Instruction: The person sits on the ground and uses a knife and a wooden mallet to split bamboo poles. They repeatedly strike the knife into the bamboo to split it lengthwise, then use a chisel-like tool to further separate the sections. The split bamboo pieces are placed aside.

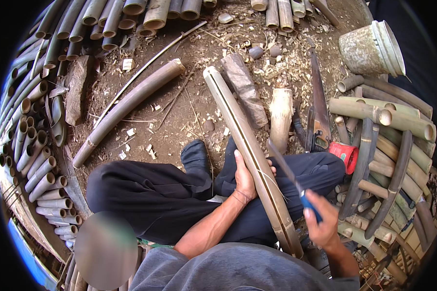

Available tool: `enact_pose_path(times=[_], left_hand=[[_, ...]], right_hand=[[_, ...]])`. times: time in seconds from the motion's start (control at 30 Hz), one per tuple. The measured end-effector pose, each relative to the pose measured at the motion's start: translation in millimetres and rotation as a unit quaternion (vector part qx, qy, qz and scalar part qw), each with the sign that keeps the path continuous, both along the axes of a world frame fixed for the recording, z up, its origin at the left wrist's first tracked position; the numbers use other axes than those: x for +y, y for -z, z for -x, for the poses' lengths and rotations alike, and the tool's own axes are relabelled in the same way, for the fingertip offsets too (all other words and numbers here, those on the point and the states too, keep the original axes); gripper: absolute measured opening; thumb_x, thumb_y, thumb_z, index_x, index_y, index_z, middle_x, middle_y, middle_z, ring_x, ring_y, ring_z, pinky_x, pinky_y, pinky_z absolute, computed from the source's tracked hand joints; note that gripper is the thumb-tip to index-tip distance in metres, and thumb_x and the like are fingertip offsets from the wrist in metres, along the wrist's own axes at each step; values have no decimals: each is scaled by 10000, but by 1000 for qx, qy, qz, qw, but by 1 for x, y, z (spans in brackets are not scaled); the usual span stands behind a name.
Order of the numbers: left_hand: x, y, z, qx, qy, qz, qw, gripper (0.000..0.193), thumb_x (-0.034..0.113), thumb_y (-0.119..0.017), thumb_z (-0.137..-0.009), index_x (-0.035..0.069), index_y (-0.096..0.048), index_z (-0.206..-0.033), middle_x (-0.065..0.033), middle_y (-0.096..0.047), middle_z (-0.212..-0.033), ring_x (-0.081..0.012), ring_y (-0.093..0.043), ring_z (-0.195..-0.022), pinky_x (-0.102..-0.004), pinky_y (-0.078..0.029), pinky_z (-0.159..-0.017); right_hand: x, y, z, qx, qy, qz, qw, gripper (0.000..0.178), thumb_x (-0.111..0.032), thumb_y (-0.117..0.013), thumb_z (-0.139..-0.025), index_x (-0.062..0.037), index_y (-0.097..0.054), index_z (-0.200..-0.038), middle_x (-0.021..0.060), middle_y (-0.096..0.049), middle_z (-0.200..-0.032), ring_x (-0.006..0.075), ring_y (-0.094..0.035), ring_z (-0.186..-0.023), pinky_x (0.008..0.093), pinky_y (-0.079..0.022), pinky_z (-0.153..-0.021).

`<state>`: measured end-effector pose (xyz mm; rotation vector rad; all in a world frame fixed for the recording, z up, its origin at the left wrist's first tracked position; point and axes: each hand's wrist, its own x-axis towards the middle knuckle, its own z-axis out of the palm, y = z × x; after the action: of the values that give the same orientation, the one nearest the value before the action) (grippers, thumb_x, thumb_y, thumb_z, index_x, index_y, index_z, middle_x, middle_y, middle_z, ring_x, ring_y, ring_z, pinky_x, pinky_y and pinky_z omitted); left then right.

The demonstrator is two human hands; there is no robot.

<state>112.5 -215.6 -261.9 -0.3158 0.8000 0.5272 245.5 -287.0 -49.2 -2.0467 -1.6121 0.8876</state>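
A long bamboo tube [238, 131] with a dark lengthwise slit leans across my right thigh, its near end by my waist and its far end over the dirt. My left hand [245, 174] is wrapped around its middle from beneath; some fingertips show on the far side. In my right hand [320, 220] is a knife [289, 172] with a blue handle, its narrow blade pointing up and away, just right of the tube. The blade looks apart from the bamboo. A thin pale shaving [269, 182] curls off the tube beside the blade.
Cut bamboo tubes [43, 174] are stacked on the left, far side and right. A saw [319, 106], wooden block [245, 89], short log [280, 114] and red can [344, 156] lie ahead right. A dirty bucket [369, 48] lies tipped; another bamboo length [131, 111] rests ahead left.
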Motion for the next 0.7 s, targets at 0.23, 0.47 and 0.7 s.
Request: enact_pose_path(times=[0.23,0.47,0.7], left_hand=[[1,2,-3,35,26,20,999,932,841,-208,-885,3,-555,-1102,-179,-652,-877,-315,-678,-734,-478,-583,-649],[-5,16,-4,55,37,3,998,939,842,-207,-882,-4,-554,-1091,-174,-649,-846,-308,-676,-696,-469,-582,-598],[-8,14,-8,102,40,-48,993,944,861,-221,-866,9,-561,-1089,-178,-637,-873,-309,-668,-718,-466,-579,-625]], right_hand=[[-94,-25,22,-59,8,78,995,401,-14,-690,-813,-52,-687,-1212,114,-665,-826,233,-614,-562,332,-493,-494],[-87,-11,25,-64,16,82,994,413,-9,-695,-803,-44,-687,-1214,104,-637,-764,228,-616,-564,333,-500,-505],[-44,33,33,-28,41,23,999,413,10,-674,-829,-24,-667,-1240,119,-625,-757,251,-623,-580,350,-497,-526]])
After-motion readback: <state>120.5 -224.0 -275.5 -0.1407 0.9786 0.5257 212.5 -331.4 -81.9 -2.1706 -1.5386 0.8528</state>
